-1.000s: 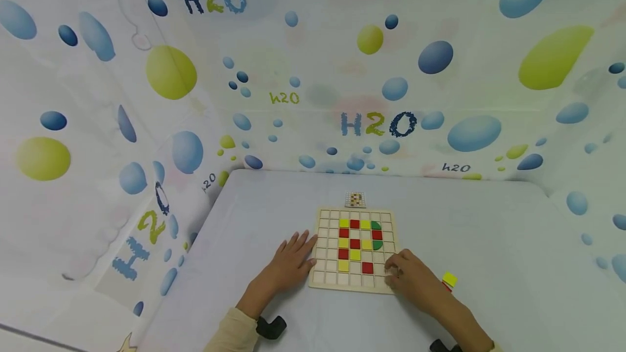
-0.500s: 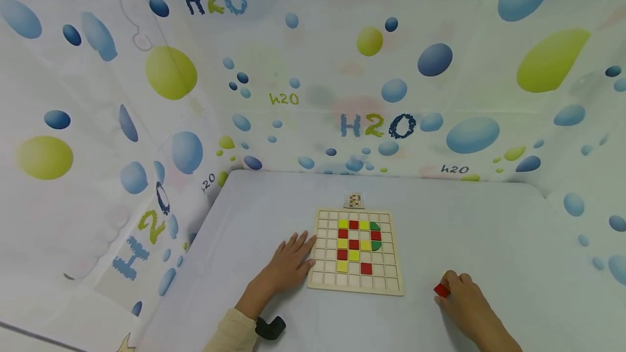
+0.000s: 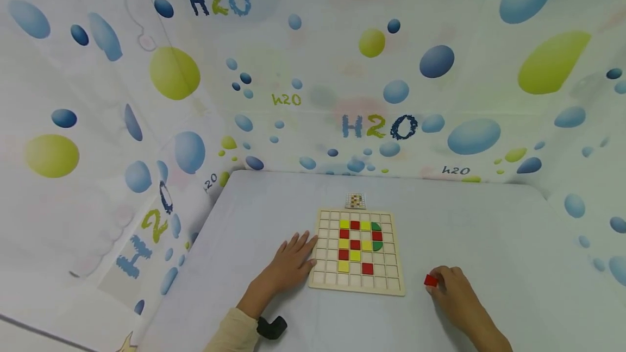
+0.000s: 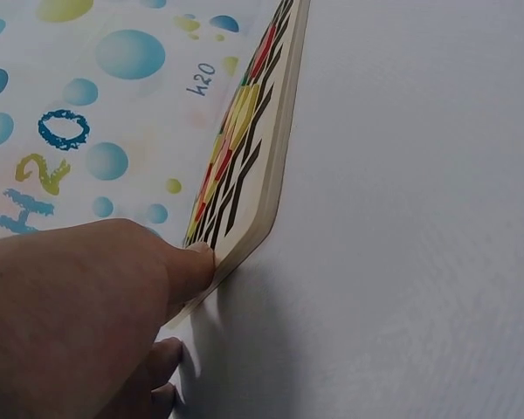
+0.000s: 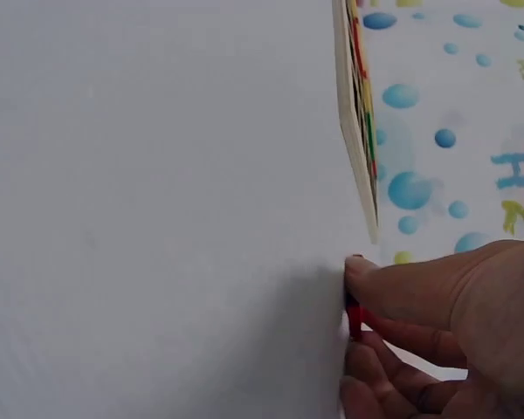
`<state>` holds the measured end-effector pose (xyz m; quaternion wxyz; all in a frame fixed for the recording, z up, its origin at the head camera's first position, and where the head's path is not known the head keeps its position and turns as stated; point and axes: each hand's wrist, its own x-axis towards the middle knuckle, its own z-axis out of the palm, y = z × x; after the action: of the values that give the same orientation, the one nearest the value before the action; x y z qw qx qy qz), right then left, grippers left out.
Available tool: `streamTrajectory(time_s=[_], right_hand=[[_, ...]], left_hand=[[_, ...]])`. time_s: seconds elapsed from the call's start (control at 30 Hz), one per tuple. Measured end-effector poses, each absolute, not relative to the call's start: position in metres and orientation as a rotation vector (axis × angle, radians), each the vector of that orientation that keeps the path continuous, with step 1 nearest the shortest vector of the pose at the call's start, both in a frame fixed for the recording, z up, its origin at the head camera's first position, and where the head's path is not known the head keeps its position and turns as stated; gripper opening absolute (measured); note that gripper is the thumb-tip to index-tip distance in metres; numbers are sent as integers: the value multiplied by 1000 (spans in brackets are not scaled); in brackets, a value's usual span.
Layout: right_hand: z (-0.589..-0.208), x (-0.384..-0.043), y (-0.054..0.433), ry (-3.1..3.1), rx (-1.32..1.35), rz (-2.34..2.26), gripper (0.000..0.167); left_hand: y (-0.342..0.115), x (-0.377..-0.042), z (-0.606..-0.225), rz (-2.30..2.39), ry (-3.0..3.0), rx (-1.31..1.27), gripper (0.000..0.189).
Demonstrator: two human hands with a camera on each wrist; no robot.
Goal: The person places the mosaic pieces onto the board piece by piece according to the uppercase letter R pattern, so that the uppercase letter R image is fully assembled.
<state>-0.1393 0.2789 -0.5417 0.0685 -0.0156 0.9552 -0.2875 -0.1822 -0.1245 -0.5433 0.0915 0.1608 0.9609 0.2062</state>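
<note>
In the head view my right hand [image 3: 457, 295] pinches a small red tile [image 3: 431, 280] between thumb and fingers, to the right of the wooden grid board [image 3: 391, 272]. The right wrist view shows the red tile [image 5: 355, 319] edge-on, partly covered by the thumb and fingers. My left hand [image 3: 289, 261] lies with spread fingers at the board's left edge. Its thumb touches the edge in the left wrist view. Red and yellow square tiles, plus two green rounded tiles [image 3: 376, 226], sit in the board's cells; one red square [image 3: 368, 269] stands apart near the bottom.
Just behind the board lies a small pattern card [image 3: 355, 200] with a similar grid. White cloth [image 3: 274, 200] covers the table. A curtain [image 3: 318, 69] printed with blue and green spots rises behind and to the sides.
My right hand left the board's right side for the loose tiles, took hold of a red one and has shifted slightly back left. The left hand stays in place.
</note>
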Motion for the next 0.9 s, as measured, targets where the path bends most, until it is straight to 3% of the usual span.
streamTrajectory(time_s=[0.43,0.63,0.9], right_hand=[[-541,-141,255,2770,-16,-1059,29],[-531,-146,219,2716,-7,-1129,31],[-528,-150,165,2715,-216,-1139,26]], left_hand=[[-124,-182,-544,613,2856,483,63],[-123,-181,-545,617,2860,479,63],[-124,-183,-545,607,2856,480,63]])
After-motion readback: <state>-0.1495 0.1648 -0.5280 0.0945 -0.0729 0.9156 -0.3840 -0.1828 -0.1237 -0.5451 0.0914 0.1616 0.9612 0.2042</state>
